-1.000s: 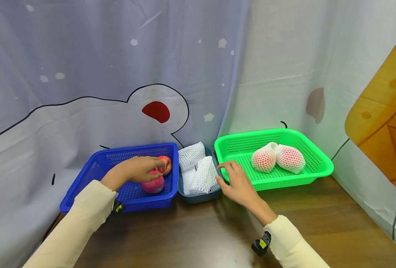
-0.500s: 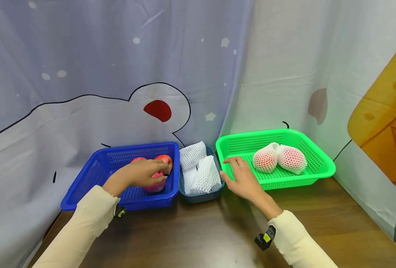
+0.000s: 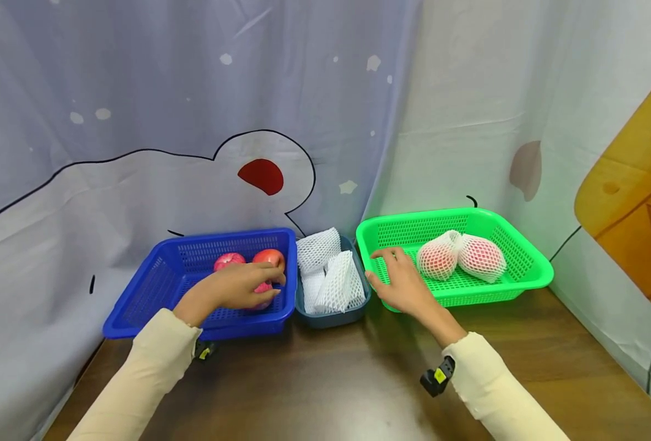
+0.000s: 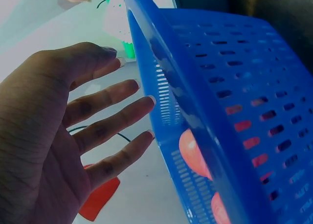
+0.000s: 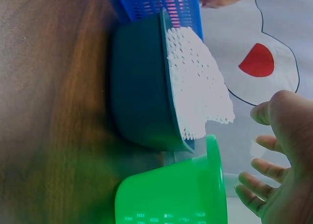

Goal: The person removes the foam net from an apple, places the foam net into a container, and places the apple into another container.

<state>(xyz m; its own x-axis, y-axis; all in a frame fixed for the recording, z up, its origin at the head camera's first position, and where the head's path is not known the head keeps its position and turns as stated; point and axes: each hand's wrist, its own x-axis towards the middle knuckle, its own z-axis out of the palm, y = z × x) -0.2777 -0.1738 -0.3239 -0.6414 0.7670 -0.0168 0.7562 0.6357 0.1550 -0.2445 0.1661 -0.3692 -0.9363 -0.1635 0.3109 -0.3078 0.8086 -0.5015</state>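
My left hand (image 3: 238, 286) hovers over the right part of a blue basket (image 3: 138, 297), fingers relaxed and spread with nothing in them, as the left wrist view (image 4: 93, 116) also shows. Beneath and beyond it sit red apples: one at the back (image 3: 229, 260), an orange-red one by the right wall (image 3: 269, 258), and one partly hidden under the fingers (image 3: 262, 287). My right hand (image 3: 405, 285) hangs over the left edge of a green basket (image 3: 534, 272), fingers loosely bent and holding nothing. White foam net sleeves (image 3: 333, 282) lie in a small dark-blue bin (image 3: 331, 320) between the baskets.
Two fruits in foam nets, one at left (image 3: 438, 257) and one at right (image 3: 482, 257), lie in the green basket. All three containers stand side by side on a brown wooden table (image 3: 314, 380), with a printed curtain (image 3: 193, 73) close behind.
My left hand has shifted slightly right over the blue basket, uncovering the back apple. My right hand has drifted right, from beside the bin to over the green basket's edge.
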